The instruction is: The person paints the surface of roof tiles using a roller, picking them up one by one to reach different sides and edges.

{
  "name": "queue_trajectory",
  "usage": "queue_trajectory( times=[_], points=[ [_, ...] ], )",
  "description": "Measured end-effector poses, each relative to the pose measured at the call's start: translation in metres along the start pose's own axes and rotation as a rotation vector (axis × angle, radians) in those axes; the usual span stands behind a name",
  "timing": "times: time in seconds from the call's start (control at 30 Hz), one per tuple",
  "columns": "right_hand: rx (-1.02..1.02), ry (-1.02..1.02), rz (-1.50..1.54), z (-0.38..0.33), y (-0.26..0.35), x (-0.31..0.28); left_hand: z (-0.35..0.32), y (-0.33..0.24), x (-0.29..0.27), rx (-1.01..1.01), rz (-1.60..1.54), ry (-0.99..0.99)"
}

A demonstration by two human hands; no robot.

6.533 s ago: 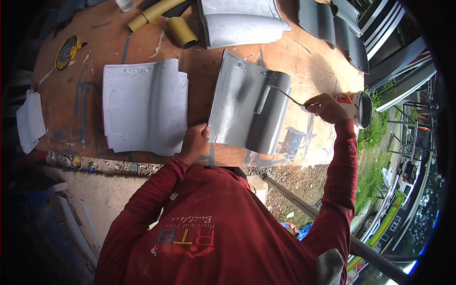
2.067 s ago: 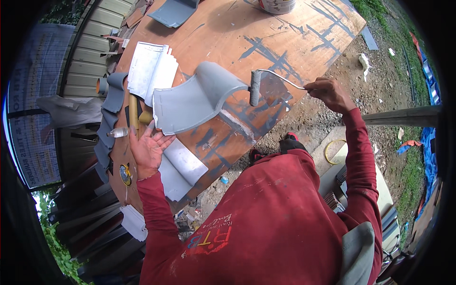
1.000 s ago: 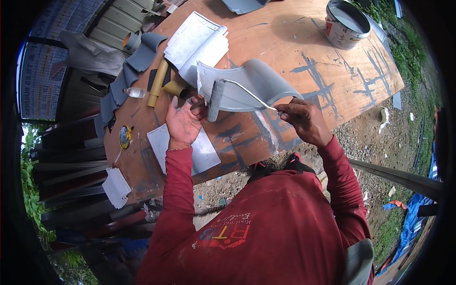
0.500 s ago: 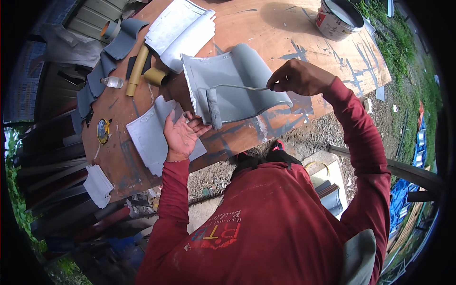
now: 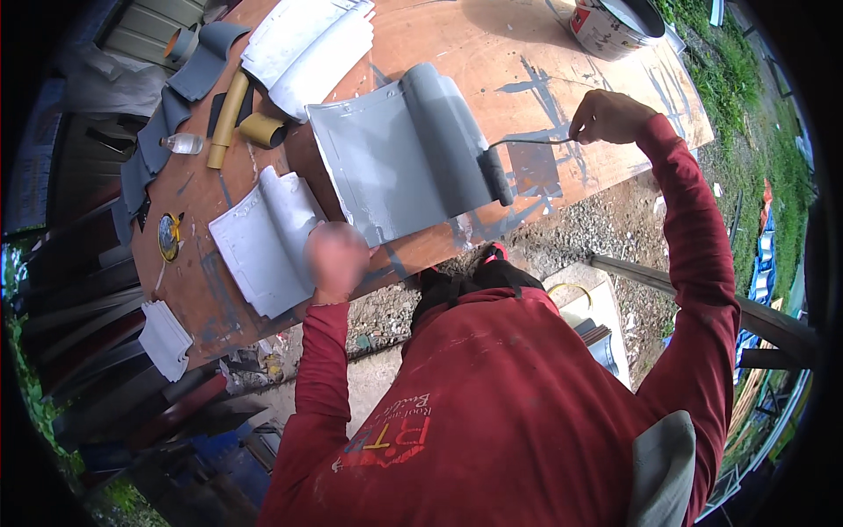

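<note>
A grey curved roof tile (image 5: 399, 154) lies on the wooden table (image 5: 527, 53) in front of me. My right hand (image 5: 610, 116) grips the wire handle of a small paint roller (image 5: 498, 174), whose grey sleeve rests on the tile's right edge. My left hand (image 5: 335, 259) is blurred; it presses on the table at the tile's near left corner, beside a pale unpainted tile (image 5: 263, 239). Both arms wear red sleeves.
A paint can (image 5: 615, 25) stands at the table's far right. More pale tiles (image 5: 307, 48) lie at the back, with cardboard tubes (image 5: 230, 119), a small bottle (image 5: 183, 143) and dark grey pieces (image 5: 189, 79) on the left. Gravel and grass lie beyond the table's right edge.
The roller has moved across the grey tile from its left side to its right edge. My left hand stays at the tile's near corner.
</note>
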State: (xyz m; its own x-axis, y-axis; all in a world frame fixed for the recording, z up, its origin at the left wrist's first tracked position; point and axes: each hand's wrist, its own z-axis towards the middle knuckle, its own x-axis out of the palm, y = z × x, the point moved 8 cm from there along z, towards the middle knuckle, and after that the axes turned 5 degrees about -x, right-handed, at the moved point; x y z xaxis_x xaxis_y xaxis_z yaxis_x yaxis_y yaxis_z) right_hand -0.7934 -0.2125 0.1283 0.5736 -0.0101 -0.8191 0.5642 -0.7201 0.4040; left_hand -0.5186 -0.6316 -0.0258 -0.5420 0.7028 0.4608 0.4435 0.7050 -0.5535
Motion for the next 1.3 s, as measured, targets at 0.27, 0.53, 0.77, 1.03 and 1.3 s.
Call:
queue_trajectory(
  times=[0.27, 0.53, 0.77, 1.03, 1.3],
  points=[
    [-0.119, -0.023, 0.238, -0.002, 0.006, 0.079, 0.028, 0.034, -0.023, 0.019, -0.011, -0.223],
    [-0.104, -0.029, 0.314, -0.001, -0.063, 0.095, 0.027, 0.057, -0.051, 0.167, -0.054, -0.47],
    [-0.068, -0.103, 0.323, -0.023, -0.116, 0.098, -0.004, 0.085, -0.054, 0.207, 0.021, -0.526],
    [-0.125, -0.057, 0.428, -0.012, -0.114, 0.099, -0.028, 0.113, -0.045, 0.195, 0.03, -0.536],
    [-0.149, -0.259, 0.869, -0.011, -0.045, 0.102, -0.059, 0.131, -0.071, 0.27, 0.149, -0.58]
  ],
)
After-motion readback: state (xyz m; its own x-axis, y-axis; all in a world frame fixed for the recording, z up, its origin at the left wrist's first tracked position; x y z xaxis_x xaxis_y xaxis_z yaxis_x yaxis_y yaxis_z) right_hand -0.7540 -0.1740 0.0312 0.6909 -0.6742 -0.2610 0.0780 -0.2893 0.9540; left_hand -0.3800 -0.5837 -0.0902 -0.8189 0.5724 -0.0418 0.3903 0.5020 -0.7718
